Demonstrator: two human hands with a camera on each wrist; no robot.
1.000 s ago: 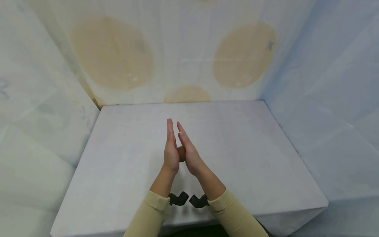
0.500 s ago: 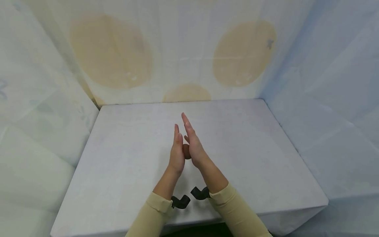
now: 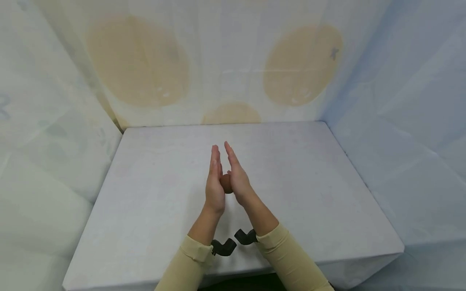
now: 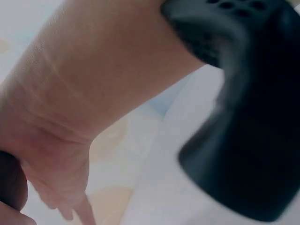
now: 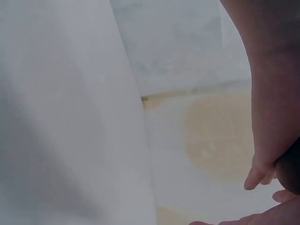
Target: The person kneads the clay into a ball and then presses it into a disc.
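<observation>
A small round brown ball (image 3: pixel 226 183) sits pressed between the flat palms of the left hand (image 3: pixel 214 182) and right hand (image 3: pixel 237 178), fingers straight, above the middle of the white cloth-covered table (image 3: pixel 145 194); the rolling appears mid-course.

Matt white cloth, faintly creased, drawn smooth over the table (image 3: pixel 153 194) to its front edge and corners. Thin, softly wrinkled fabric backdrop (image 3: pixel 225 60) behind the far edge, pale with dull tan ovals. Smooth matt brown ball (image 3: pixel 226 184) pressed between bare palms; snug beige knit sleeves (image 3: pixel 287 262); black matt plastic wrist mounts (image 3: pixel 223 246).
</observation>
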